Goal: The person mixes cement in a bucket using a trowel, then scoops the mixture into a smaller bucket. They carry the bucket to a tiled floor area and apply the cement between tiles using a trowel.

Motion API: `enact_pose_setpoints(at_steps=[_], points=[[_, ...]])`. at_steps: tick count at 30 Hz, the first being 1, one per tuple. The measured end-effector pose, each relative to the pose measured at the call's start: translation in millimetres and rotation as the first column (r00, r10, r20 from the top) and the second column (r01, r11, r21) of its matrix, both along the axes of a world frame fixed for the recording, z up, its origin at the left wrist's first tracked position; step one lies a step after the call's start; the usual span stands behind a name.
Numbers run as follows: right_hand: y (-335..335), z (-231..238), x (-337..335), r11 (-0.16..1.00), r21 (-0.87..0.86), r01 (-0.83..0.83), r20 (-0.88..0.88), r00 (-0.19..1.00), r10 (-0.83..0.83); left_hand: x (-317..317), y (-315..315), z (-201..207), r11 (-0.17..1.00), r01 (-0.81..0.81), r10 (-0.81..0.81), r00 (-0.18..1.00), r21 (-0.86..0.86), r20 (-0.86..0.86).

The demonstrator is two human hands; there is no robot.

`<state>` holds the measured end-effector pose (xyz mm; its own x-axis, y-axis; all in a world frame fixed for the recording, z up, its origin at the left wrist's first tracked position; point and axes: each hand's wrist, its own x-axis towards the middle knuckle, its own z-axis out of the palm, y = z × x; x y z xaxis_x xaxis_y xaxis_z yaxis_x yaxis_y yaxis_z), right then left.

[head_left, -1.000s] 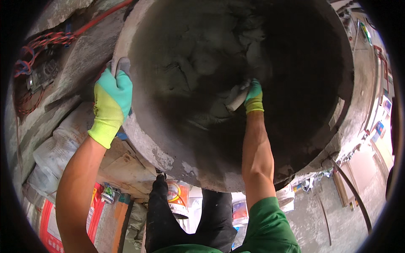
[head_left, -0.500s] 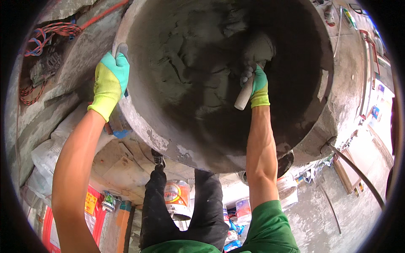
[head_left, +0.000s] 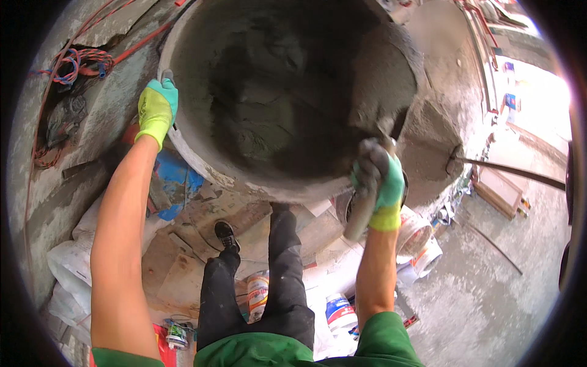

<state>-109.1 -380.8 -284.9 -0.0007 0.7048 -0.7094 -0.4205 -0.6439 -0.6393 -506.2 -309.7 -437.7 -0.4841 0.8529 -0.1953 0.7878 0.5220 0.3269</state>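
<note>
A: Left hand [head_left: 158,109]?
B: Pinching left rim of round tub [head_left: 211,174]; fingertips partly hidden.
A: Right hand [head_left: 382,183]?
B: Fingers wrapped round handle of hand scoop [head_left: 359,220], at tub's right edge. Wet grey mortar [head_left: 263,122] inside tub.

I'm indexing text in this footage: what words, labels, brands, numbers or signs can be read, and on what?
Nothing is clearly readable.
Left hand's glove: dark marks, too small to read.
Orange-and-white bucket between the legs: print too blurred to read.
Bucket with blue-and-red label: print too small to read.
Green-and-white container: markings too small to read.
</note>
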Motion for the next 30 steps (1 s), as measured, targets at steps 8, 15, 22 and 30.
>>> enact_pose_setpoints(at_steps=[8, 15, 22, 30], points=[[-184.0, 91.0, 54.1, 0.978, -0.122, 0.169, 0.713, 0.700, -0.032, -1.0, 1.8, -2.8, 1.000, 0.018, -0.018, 1.000, 0.005, 0.009], [-245.3, -78.2, 109.4, 0.726, -0.686, 0.050, 0.721, -0.091, 0.687, -6.8, 0.4, -6.6, 1.000, 0.022, -0.022, 1.000, 0.000, 0.013], [-200.6, 22.2, 83.2, 0.959, -0.187, 0.212, 0.778, 0.629, 0.012, 4.6, 1.5, 3.8, 1.000, 0.017, -0.017, 1.000, -0.010, 0.007], [42.8, -12.1, 84.5, 0.327, -0.474, -0.818, 0.880, -0.427, 0.207, 3.2, -0.2, 3.0, 1.000, -0.004, 0.005, 1.000, 0.027, -0.025]])
